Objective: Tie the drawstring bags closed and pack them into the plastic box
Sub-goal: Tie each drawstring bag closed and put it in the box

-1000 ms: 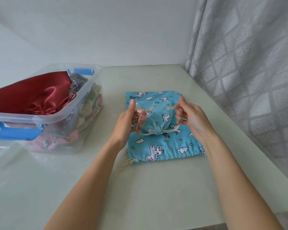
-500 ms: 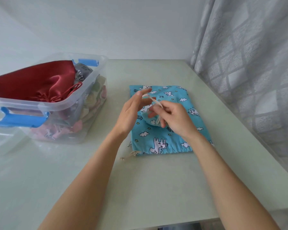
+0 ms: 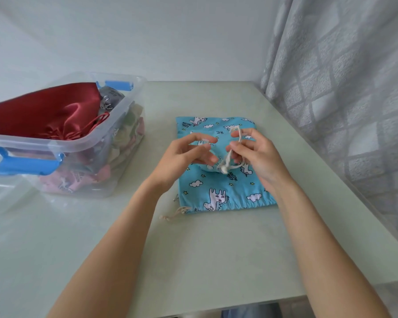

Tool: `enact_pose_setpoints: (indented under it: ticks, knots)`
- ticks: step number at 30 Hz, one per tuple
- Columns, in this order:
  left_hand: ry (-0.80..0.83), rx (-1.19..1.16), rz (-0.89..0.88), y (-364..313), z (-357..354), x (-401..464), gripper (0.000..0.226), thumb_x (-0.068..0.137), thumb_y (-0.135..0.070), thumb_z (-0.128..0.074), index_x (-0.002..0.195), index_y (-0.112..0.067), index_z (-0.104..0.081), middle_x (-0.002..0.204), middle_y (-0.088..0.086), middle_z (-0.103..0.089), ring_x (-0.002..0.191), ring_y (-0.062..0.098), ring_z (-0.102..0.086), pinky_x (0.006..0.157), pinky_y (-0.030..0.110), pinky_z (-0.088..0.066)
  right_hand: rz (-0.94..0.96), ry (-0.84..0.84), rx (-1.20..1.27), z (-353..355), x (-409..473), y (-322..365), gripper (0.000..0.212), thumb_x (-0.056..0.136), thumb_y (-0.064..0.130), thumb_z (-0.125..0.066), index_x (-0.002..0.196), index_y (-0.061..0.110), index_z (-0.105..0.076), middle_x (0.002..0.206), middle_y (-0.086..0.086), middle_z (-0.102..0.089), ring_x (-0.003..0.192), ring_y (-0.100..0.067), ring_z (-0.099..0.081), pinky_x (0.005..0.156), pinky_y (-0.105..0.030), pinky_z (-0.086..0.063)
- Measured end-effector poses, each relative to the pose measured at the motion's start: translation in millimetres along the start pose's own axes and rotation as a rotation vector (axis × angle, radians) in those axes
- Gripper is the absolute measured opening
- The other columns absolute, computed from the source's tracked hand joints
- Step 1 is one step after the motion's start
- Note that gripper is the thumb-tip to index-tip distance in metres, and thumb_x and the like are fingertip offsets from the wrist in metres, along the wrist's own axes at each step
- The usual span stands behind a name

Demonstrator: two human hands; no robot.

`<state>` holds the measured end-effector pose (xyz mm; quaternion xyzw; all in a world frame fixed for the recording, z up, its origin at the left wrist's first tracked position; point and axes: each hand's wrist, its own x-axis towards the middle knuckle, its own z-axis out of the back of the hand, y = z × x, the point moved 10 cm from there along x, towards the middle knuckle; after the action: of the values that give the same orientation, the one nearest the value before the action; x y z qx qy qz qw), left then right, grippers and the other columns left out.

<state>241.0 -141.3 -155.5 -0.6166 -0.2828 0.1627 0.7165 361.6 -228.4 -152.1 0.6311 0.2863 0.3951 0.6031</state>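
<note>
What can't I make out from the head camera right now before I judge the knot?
- Small blue bag: mostly hidden behind both hands, head view.
- Knot in the cord: too small and blurred to tell if it is tied.
- Left hand: fingertips motion-blurred; whether it holds cord is unclear.
- Plastic box: left side cut off by the frame edge; lower bags blurred by its wall, covered by the red bag.

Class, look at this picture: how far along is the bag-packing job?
Done: a red bag and other bags already lie in the plastic box. In hand: the right hand pinches the cord of a small blue bag; the left hand hovers beside it. Left: finishing the knot, then the flat blue bag underneath.
</note>
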Motion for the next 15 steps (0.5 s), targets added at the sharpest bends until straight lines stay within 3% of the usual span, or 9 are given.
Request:
enact_pose_setpoints:
  ticks: [3,6,10,12,15]
  knots:
    - [-0.059,0.273,-0.074,1,-1,2,0.011,0.091,-0.016,-0.058,0.098,-0.019,-0.065,0.083,-0.009,-0.067,0.082,0.004,-0.061,0.075,0.019,-0.048,0.03,0.146,-0.01,-12,-4,4,0.02,0.088,0.003,-0.059,0.105,0.014,-0.058,0.078,0.001,-0.063,0.076,-0.011,-0.061,0.074,-0.022,-0.048]
    - [0.007,0.468,-0.097,9,-11,4,0.02,0.085,-0.021,-0.066,0.102,-0.03,-0.063,0.103,-0.012,-0.066,0.1,0.003,-0.057,0.087,0.021,-0.045,0.132,0.196,-0.163,-18,-6,12,0.031,0.085,-0.001,-0.062,0.11,0.017,-0.058,0.084,0.008,-0.065,0.082,-0.008,-0.063,0.078,-0.019,-0.048]
    - [0.028,0.445,-0.081,10,-14,4,0.01,0.086,-0.02,-0.065,0.096,-0.022,-0.067,0.087,-0.009,-0.07,0.086,0.0,-0.063,0.084,0.017,-0.045,0.29,0.04,-0.407,-7,-6,20,0.034,0.081,0.0,-0.069,0.109,0.018,-0.06,0.105,0.004,-0.066,0.088,-0.005,-0.066,0.085,-0.022,-0.052]
    - [-0.006,0.347,-0.017,14,-9,3,0.011,0.09,-0.014,-0.059,0.091,-0.017,-0.069,0.081,-0.005,-0.07,0.078,0.002,-0.063,0.079,0.015,-0.046,0.388,-0.046,-0.49,-1,-7,26,0.031,0.079,0.0,-0.071,0.106,0.014,-0.064,0.106,-0.001,-0.065,0.084,-0.008,-0.066,0.085,-0.025,-0.053]
    - [-0.006,0.266,0.033,20,-7,5,0.019,0.094,-0.013,-0.051,0.092,-0.022,-0.069,0.08,0.007,-0.071,0.074,0.012,-0.062,0.079,0.029,-0.048,0.497,-0.084,-0.49,0,-10,33,0.022,0.077,-0.002,-0.072,0.097,0.007,-0.07,0.105,-0.009,-0.063,0.083,-0.01,-0.066,0.081,-0.019,-0.053]
